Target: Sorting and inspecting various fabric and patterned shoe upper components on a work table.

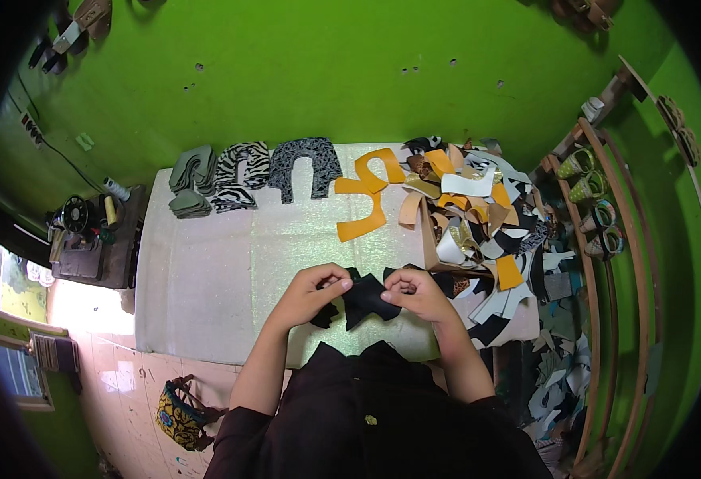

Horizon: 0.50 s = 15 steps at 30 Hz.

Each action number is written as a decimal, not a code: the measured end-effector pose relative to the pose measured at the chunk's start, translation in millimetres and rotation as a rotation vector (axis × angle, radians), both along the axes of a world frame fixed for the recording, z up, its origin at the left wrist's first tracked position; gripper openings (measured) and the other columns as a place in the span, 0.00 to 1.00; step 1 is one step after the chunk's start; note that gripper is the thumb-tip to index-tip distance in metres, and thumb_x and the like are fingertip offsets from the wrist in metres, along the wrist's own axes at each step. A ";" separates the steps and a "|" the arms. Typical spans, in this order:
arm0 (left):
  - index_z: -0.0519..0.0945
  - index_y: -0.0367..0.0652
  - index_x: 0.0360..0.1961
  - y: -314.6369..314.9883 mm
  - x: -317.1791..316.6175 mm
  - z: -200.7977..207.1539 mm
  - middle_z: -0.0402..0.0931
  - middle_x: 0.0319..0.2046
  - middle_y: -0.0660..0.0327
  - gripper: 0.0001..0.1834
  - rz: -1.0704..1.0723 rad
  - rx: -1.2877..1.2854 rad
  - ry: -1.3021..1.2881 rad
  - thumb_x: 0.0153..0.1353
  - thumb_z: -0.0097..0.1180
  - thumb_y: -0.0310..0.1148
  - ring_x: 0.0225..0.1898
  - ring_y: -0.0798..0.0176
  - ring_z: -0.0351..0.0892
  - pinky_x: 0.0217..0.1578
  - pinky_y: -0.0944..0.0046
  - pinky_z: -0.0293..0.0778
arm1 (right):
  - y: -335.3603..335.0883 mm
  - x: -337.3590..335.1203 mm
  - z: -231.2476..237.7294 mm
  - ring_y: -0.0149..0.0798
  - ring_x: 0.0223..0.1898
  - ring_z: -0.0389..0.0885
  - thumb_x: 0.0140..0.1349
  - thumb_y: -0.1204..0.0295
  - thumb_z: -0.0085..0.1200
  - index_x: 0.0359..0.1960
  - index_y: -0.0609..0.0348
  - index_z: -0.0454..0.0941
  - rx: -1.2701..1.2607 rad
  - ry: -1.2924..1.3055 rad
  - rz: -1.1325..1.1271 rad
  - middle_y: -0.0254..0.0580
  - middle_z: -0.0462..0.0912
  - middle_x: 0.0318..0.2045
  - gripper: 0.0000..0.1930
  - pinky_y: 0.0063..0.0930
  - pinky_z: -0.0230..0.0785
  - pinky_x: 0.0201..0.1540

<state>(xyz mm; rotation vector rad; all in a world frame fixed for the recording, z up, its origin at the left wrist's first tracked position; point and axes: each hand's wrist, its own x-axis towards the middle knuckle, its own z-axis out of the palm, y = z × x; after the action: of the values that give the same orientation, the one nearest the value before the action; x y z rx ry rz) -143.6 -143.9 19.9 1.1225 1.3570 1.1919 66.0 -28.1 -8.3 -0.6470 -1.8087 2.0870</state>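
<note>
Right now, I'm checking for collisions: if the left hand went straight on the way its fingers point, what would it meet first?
The left hand points rightward, so first the black piece it pinches, then probably the right hand; depth is unclear.

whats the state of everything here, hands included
left hand, pinching black material
right hand, pinching the black material
black material, held between both hands
grey-green pieces, stacked
zebra-print pieces, stacked
dark patterned arch pieces, stacked
yellow-orange pieces, laid out
mixed scraps, heaped loosely
footwear, lined up
</note>
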 end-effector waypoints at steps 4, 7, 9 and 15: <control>0.76 0.39 0.32 -29.3 -21.4 -8.0 0.66 0.23 0.74 0.08 0.144 -0.036 -0.067 0.60 0.55 0.33 0.25 0.80 0.60 0.26 0.77 0.58 | -0.5 -4.5 -12.5 0.20 0.27 0.68 0.57 0.71 0.56 0.33 0.60 0.75 0.030 -0.099 0.168 0.28 0.74 0.25 0.06 0.17 0.63 0.33; 0.75 0.39 0.32 -56.2 -32.4 -12.0 0.65 0.21 0.74 0.07 0.246 -0.061 -0.075 0.60 0.54 0.32 0.24 0.81 0.59 0.25 0.77 0.57 | -10.9 -17.8 -25.3 0.23 0.31 0.69 0.57 0.71 0.56 0.33 0.60 0.75 0.258 -0.003 0.132 0.31 0.74 0.31 0.06 0.18 0.63 0.37; 0.75 0.40 0.32 -73.4 -37.5 -11.0 0.64 0.20 0.75 0.07 0.368 -0.072 -0.046 0.60 0.55 0.33 0.24 0.81 0.59 0.24 0.77 0.57 | -17.8 -29.8 -27.2 0.26 0.35 0.70 0.55 0.70 0.58 0.40 0.59 0.72 0.267 0.025 0.138 0.33 0.74 0.34 0.13 0.20 0.64 0.42; 0.79 0.39 0.33 -74.8 -25.8 11.3 0.78 0.30 0.59 0.10 0.152 0.064 0.427 0.54 0.58 0.34 0.33 0.62 0.76 0.39 0.64 0.68 | -51.5 -80.2 -43.6 0.27 0.38 0.73 0.68 0.55 0.38 0.54 0.58 0.67 -0.433 -0.003 0.274 0.38 0.76 0.39 0.22 0.22 0.66 0.41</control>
<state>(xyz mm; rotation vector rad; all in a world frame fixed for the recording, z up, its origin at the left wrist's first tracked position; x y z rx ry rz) -169.5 -218.7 31.1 1.3944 1.7624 1.1488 -14.2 -79.6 -51.9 -0.5223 -1.5238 2.6990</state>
